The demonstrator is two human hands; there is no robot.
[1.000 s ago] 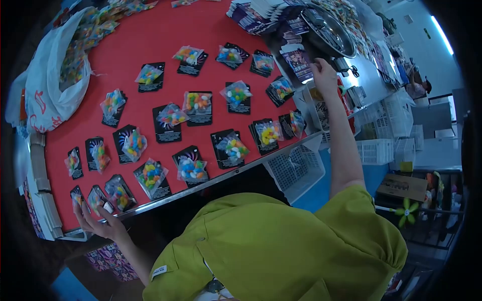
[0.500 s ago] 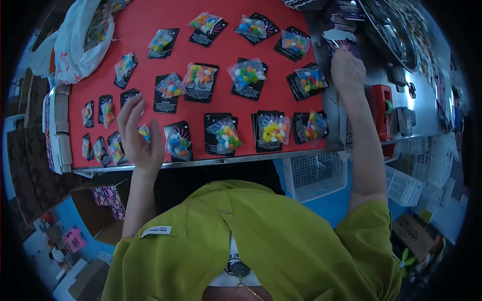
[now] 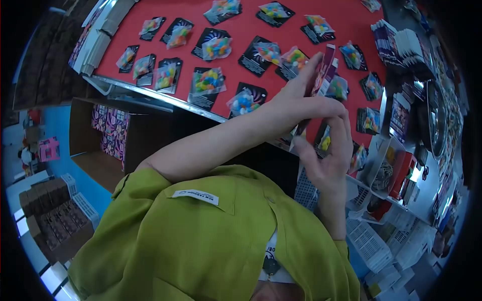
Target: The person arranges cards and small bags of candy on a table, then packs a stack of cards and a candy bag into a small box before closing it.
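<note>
My left hand (image 3: 296, 98) reaches across to the right and grips a slim purple printed carton (image 3: 325, 70), seen nearly edge-on, between thumb and fingers. Close to the carton's lower end is my right hand (image 3: 331, 155), its fingers bent and its thumb held apart, with nothing visible in the gap. Below both hands, clear bags of colourful candies (image 3: 216, 48) lie on black printed cards (image 3: 251, 57), spread in rows over the red tabletop (image 3: 346, 20). One bag of mostly blue and white candies (image 3: 244, 103) lies near the front edge, beside my left forearm.
Stacks of purple cartons (image 3: 386, 42) stand at the right, near a metal bowl (image 3: 436, 120). A clear bin (image 3: 384, 170) and a red tape dispenser (image 3: 403, 174) sit at the right front. An open cardboard box (image 3: 88, 150) stands below the table's left side.
My right hand has come back from the cartons at the far right to in front of my body. My left hand has swung right and now holds a carton. The view has turned.
</note>
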